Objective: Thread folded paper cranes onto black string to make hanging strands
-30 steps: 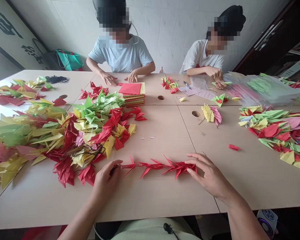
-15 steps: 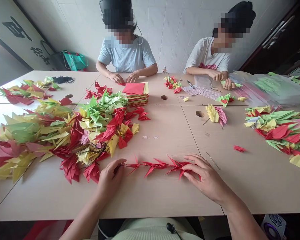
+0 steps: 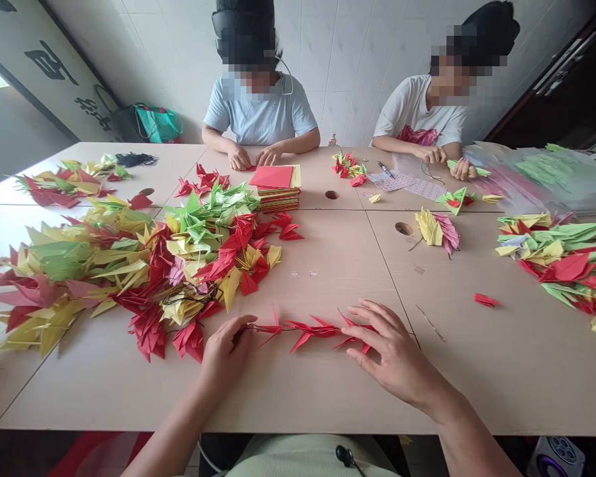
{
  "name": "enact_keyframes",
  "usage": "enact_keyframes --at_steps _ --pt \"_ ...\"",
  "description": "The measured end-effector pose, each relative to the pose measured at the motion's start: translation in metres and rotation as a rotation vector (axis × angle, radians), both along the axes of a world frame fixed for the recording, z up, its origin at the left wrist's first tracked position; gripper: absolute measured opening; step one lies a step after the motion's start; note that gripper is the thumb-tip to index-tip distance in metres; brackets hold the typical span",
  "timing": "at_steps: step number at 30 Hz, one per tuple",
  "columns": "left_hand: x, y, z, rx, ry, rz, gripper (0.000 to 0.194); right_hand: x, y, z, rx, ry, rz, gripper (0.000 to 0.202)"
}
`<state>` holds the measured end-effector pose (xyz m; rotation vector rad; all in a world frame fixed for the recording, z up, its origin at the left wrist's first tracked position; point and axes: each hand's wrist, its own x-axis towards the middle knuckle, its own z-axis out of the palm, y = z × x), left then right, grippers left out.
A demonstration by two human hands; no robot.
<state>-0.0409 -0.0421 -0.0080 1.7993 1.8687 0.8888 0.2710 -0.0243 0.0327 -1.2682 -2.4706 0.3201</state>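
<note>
A dark string threaded with several red folded paper cranes [image 3: 310, 329] stretches across the table between my hands. My left hand [image 3: 228, 344] is closed, pinching the left end of the string between thumb and fingers. Over the right end of the row, my right hand [image 3: 390, 348] lies with fingers spread, touching or just above the last cranes and partly hiding them. To its right rest a thin needle-like piece [image 3: 431, 323] and a small red folded paper piece [image 3: 485, 300]. A big heap of yellow, red and green paper cranes [image 3: 99, 265] spreads to the left.
Past the heap stands a stack of square coloured paper [image 3: 277, 189]. Yellow and pink folded pieces [image 3: 437, 230] lie near a table hole [image 3: 403, 228]. More folded cranes [image 3: 571, 258] and plastic bags [image 3: 551, 175] fill the right side. Two people sit opposite, hands on the table.
My right hand has slid left along the red cranes, its fingers spreading wider. My left hand keeps its pinch on the string. The whole view has shifted slightly.
</note>
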Motion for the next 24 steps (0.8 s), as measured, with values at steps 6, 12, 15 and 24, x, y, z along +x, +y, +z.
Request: enact_keyframes --at_steps 6,12,15,24 --pt "0.001 -0.001 0.002 -0.007 -0.009 0.004 0.025 -0.019 0.005 0.003 0.0 -0.001 0.046 0.022" --pt "0.002 -0.002 0.002 -0.021 -0.013 0.005 0.024 -0.037 0.009 0.007 0.002 -0.015 0.118 0.031" --pt "0.002 -0.002 0.001 -0.02 -0.015 0.001 0.023 -0.045 0.011 0.008 -0.013 -0.041 0.162 0.03" --pt "0.001 -0.003 0.0 -0.012 -0.013 -0.011 0.021 -0.078 0.011 0.014 0.005 -0.035 0.242 0.036"
